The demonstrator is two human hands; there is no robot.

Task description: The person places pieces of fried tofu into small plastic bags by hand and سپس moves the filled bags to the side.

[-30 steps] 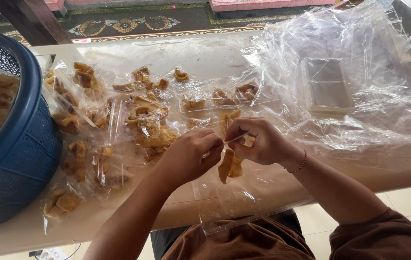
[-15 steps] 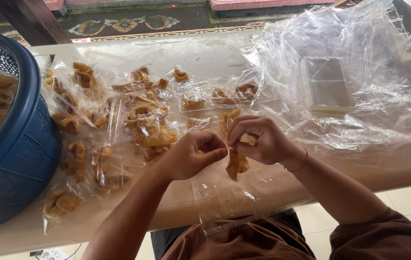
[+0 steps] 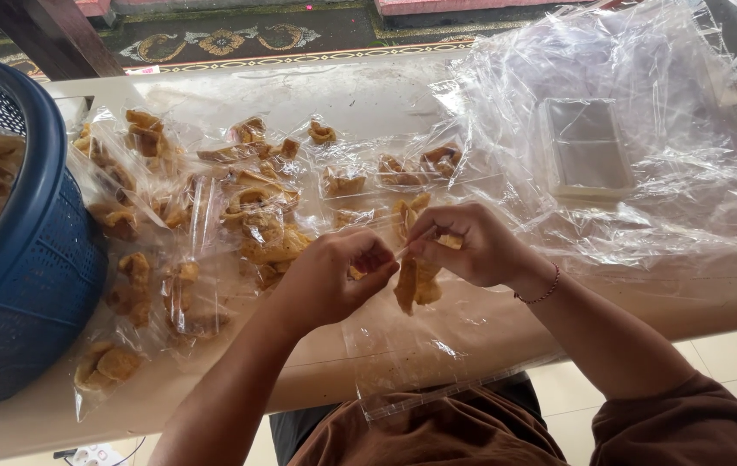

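Note:
My left hand point(image 3: 334, 280) and my right hand point(image 3: 463, 242) meet over the table's front edge, both pinching the top of a small clear plastic bag point(image 3: 412, 345) that hangs down between them. Golden-brown fried crackers point(image 3: 413, 285) sit inside that bag just below my fingers. A thin bracelet circles my right wrist point(image 3: 541, 292). Beyond my hands lie several filled clear bags of crackers point(image 3: 256, 216), spread across the table's middle and left.
A big blue perforated basket point(image 3: 32, 285) holding more crackers stands at the left edge. A heap of empty clear bags point(image 3: 645, 112) covers the right of the beige table point(image 3: 368, 86), over a flat rectangular stack point(image 3: 588, 147). A patterned floor lies beyond.
My hands stay together on the bag; the fingers have shifted slightly, with the left hand closing tighter toward the right at the bag's top.

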